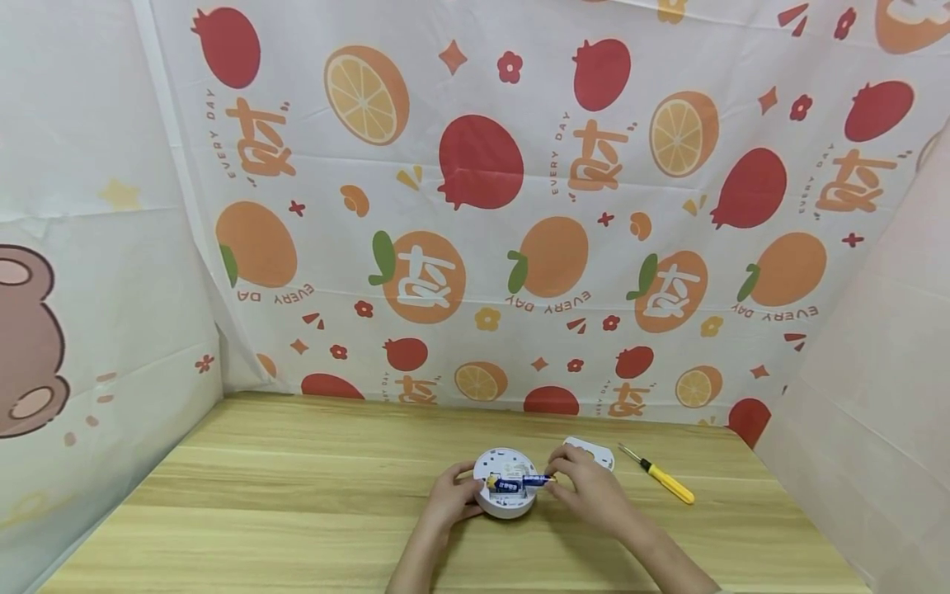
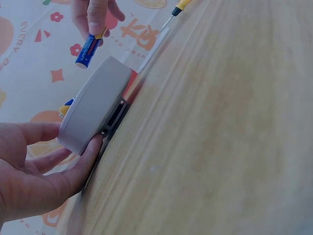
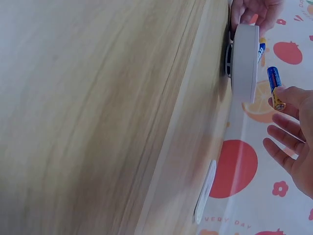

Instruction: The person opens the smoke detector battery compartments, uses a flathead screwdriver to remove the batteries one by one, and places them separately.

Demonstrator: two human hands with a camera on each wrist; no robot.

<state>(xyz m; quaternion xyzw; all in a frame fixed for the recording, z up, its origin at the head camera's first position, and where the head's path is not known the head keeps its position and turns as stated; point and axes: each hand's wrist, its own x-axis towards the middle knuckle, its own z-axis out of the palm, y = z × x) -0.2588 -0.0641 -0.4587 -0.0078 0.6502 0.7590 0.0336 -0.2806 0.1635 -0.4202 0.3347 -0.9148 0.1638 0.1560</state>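
A round white battery-powered device (image 1: 507, 511) lies on the wooden table with its open battery compartment facing up. My left hand (image 1: 449, 498) grips it by the left side, thumb and fingers around its edge. A blue-and-yellow battery (image 1: 508, 487) sticks up from the compartment, its end also showing past the rim in the left wrist view. Between thumb and forefinger, my right hand (image 1: 591, 487) pinches a second battery (image 3: 275, 81). In both wrist views this battery is held above the device, apart from it.
Behind my right hand lies a flat white cover (image 1: 601, 456), partly hidden by the fingers. To its right is a screwdriver (image 1: 670, 484) with a yellow and black handle. A fruit-print cloth (image 1: 482, 247) hangs along the table's back edge, with more cloth on both sides.
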